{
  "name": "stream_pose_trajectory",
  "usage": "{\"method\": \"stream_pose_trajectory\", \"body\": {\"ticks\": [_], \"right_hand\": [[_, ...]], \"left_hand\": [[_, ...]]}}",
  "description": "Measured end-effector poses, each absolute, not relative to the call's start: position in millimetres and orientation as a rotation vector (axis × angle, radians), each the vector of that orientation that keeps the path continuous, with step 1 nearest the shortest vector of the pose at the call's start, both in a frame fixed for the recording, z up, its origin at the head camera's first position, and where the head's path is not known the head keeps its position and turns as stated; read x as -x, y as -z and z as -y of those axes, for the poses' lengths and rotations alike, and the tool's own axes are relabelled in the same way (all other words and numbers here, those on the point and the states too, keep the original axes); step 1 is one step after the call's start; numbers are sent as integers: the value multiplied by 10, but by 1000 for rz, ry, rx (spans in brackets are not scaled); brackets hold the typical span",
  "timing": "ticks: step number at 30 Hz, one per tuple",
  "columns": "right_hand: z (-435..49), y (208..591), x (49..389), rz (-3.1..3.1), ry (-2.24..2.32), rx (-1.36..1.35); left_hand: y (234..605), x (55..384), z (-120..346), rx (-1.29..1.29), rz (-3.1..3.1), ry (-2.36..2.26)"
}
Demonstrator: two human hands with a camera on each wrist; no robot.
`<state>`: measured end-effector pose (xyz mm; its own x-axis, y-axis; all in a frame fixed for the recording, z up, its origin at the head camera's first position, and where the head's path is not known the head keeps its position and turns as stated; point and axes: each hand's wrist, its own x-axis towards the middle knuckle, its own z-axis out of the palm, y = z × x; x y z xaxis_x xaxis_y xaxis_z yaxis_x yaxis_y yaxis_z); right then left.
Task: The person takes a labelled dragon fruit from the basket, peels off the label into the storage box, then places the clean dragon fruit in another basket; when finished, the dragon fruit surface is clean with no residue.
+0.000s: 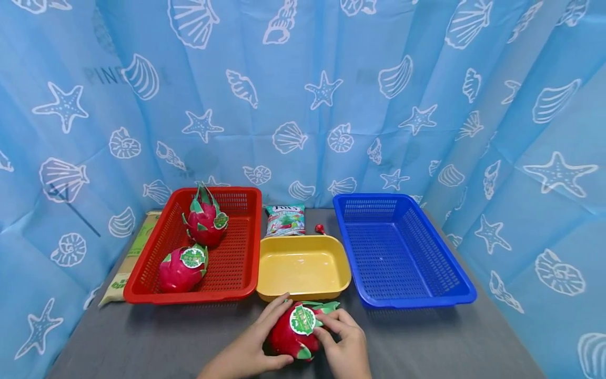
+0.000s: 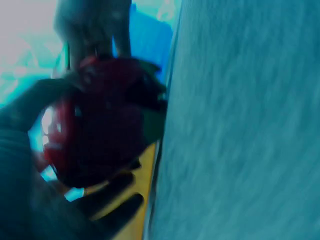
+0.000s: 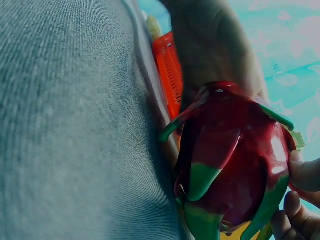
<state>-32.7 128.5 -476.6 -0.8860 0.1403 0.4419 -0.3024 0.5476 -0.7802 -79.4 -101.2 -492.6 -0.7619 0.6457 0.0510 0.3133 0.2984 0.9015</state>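
A red dragon fruit [image 1: 282,334] with green-tipped scales is at the front edge of the grey table, low in the head view. My left hand [image 1: 251,345] holds it from the left, with the fingers along the far side and the thumb at the near side. A round green and white sticker [image 1: 302,320] faces up on the fruit. At the sticker's right edge, the thumb and fingertips of my right hand [image 1: 347,342] pinch it. The wrist views show the dragon fruit [image 3: 232,155] close up, and the left one is dark and blurred.
A red basket [image 1: 258,247] on the left holds two stickered dragon fruits [image 1: 182,273]. Just beyond my hands is a yellow tray [image 1: 303,292]; a blue basket [image 1: 416,302] stands right. Behind the tray lie a candy bag [image 1: 285,220] and a small red item [image 1: 320,228].
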Motion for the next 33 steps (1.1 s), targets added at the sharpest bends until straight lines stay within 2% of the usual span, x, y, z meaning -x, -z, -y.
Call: {"method": "stream_pose_trajectory", "body": {"ticks": [13, 25, 33], "right_hand": [[-1371, 4746, 503, 2497, -1424, -130], [-1461, 4421, 657, 2491, -1589, -215], [-1478, 4135, 805, 2879, -1277, -598]], "left_hand": [[5126, 922, 956, -924, -2333, -1598], [5120, 898, 977, -997, -2398, -1555], [5086, 776, 982, -1053, -2340, -1498]]}}
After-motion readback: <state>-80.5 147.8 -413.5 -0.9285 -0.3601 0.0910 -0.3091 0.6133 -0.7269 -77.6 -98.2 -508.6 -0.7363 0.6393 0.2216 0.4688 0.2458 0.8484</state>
